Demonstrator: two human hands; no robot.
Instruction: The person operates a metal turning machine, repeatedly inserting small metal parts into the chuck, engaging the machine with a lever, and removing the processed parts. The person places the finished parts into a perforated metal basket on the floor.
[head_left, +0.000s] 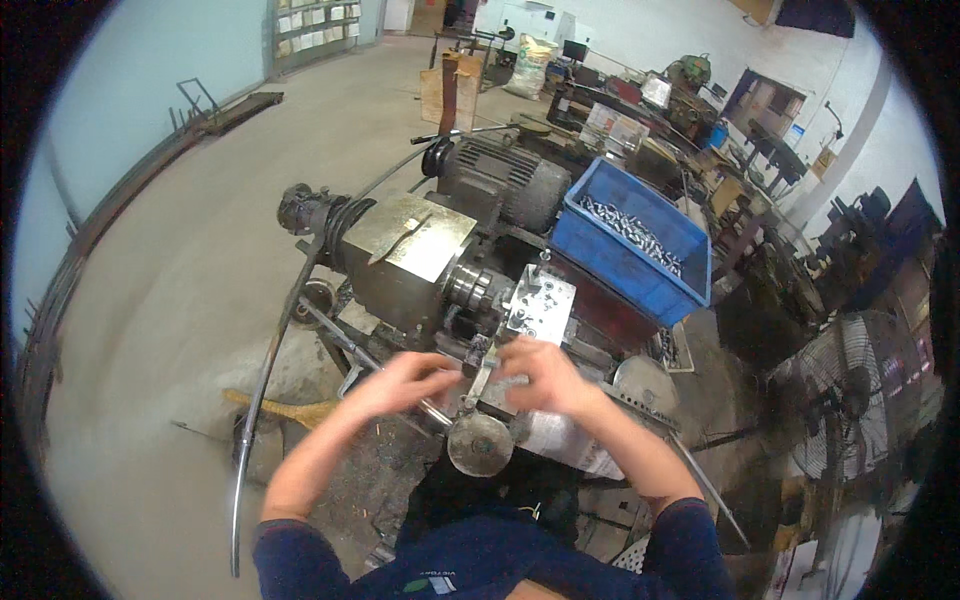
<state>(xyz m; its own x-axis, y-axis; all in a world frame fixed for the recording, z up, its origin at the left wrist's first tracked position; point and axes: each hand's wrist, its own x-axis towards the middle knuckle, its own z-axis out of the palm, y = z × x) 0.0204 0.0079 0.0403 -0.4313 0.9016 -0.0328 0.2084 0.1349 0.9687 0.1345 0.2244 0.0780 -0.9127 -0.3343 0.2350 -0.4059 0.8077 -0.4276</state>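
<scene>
My left hand [413, 384] is in front of the small lathe-like machine's spindle [470, 287], its fingers bent inward and thumb close to them. Whatever its fingertips may hold is too blurred to make out. My right hand [545, 378] hovers over or rests on the tool slide, just right of a narrow metal bar [485, 374]; contact is unclear. Its fingers are bent but apart, with nothing visible in them. A bright metal block [541, 303] with bolts sits beyond it. Below and between my hands is a round metal disc [480, 445].
Behind the slide stands a blue crate [632, 240] of small shiny metal parts. An electric motor [505, 180] and a flat metal cover [410, 236] are farther left. A long rod [262, 400] slants along the left. A large fan [850, 400] stands at right.
</scene>
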